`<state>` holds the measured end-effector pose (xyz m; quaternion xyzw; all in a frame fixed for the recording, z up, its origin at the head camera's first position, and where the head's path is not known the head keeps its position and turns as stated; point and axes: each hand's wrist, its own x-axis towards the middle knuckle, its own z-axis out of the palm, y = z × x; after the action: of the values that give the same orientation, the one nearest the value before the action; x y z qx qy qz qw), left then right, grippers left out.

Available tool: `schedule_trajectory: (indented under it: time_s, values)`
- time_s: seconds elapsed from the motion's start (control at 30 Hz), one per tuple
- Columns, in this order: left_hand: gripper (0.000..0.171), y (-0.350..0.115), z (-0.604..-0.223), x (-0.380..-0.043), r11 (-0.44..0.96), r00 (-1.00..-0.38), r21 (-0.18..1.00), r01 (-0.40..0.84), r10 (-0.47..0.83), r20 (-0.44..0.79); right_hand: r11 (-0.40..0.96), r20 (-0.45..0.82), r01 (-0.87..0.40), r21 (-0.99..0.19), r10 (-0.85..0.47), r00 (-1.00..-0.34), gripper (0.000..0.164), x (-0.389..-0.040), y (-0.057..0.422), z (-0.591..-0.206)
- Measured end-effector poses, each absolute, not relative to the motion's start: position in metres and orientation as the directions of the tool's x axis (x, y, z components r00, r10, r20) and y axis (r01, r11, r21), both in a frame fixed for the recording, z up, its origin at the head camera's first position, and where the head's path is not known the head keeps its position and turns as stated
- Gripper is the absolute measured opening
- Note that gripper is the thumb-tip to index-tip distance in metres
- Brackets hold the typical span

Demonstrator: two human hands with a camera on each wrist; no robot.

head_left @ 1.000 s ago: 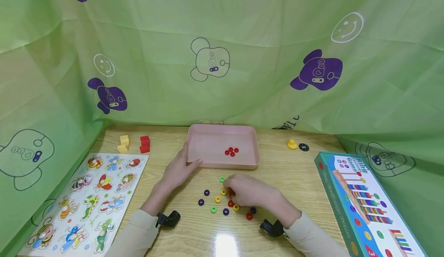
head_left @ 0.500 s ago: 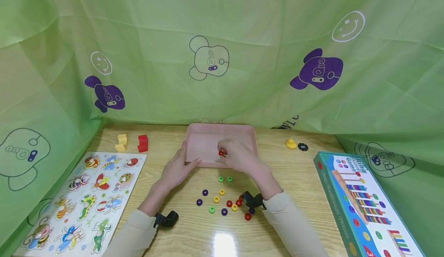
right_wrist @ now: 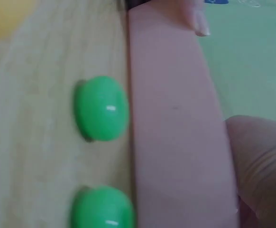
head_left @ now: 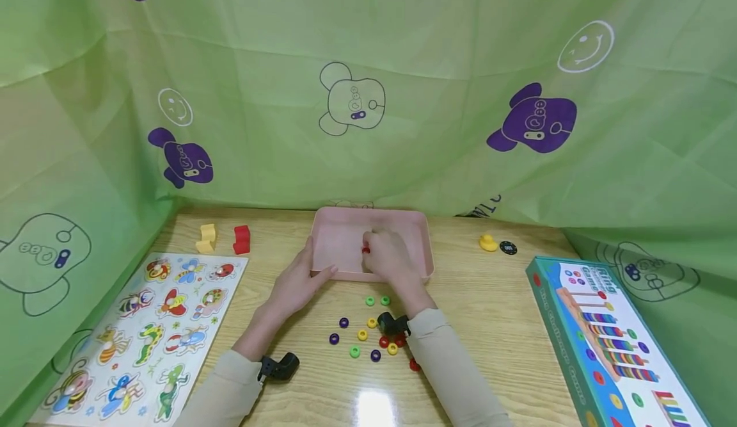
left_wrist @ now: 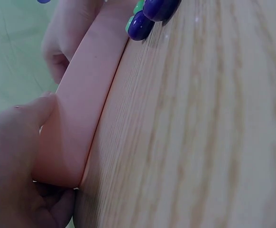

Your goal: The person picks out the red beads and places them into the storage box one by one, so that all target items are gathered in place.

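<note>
My left hand [head_left: 296,281] grips the near left corner of a pink tray [head_left: 315,238], thumb on the near rim and fingers along the left side. In the left wrist view its thumb [left_wrist: 43,107] lies at the tray's edge. My right hand [head_left: 388,255] reaches down into the tray and pinches a small red ring [head_left: 366,249] at its fingertips; the hand covers the tray floor to the right of it. In the right wrist view the curled fingers [right_wrist: 261,161] show beyond the tray's near wall [right_wrist: 176,109], and the ring is hidden there.
Before the tray lie loose rings: green [head_left: 370,301], yellow [head_left: 362,335], purple [head_left: 343,322] and red [head_left: 414,365], partly under the right wrist. An insect puzzle board [head_left: 144,331] lies left, a game box [head_left: 610,344] right. Small blocks [head_left: 242,239] and a yellow duck [head_left: 488,242] stand farther back.
My right hand has gone from the loose rings on the table up into the tray, carrying a red ring. The left hand has stayed on the tray corner.
</note>
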<state>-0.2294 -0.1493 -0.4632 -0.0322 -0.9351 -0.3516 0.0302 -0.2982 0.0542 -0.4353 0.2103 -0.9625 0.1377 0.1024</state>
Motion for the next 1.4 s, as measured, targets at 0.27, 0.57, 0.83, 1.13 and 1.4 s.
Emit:
schedule_trajectory:
  time_s: [0.27,0.57,0.83,1.13,1.4]
  values:
    - [0.093,-0.148,-0.463,-0.231,0.751,-0.996,0.656,0.078,0.038,0.075,0.814,0.222,-0.509,-0.279,-0.461,-0.859,0.016,-0.285,0.07,-0.413]
    - [0.093,-0.149,-0.463,-0.23,0.747,-0.997,0.661,0.072,0.035,0.068,0.751,0.194,-0.578,-0.32,-0.545,-0.816,0.015,-0.253,0.084,-0.391]
    - [0.093,-0.149,-0.462,-0.228,0.745,-0.997,0.663,0.073,0.033,0.072,0.724,0.097,-0.636,-0.269,-0.636,-0.765,0.014,-0.228,0.096,-0.392]
    - [0.092,-0.148,-0.462,-0.228,0.748,-0.997,0.66,0.071,0.028,0.075,0.688,0.107,-0.677,-0.261,-0.677,-0.728,0.018,-0.211,0.112,-0.403]
    - [0.093,-0.149,-0.464,-0.229,0.747,-0.997,0.661,0.073,0.029,0.077,0.693,0.078,-0.686,-0.224,-0.689,-0.721,0.015,-0.197,0.128,-0.409]
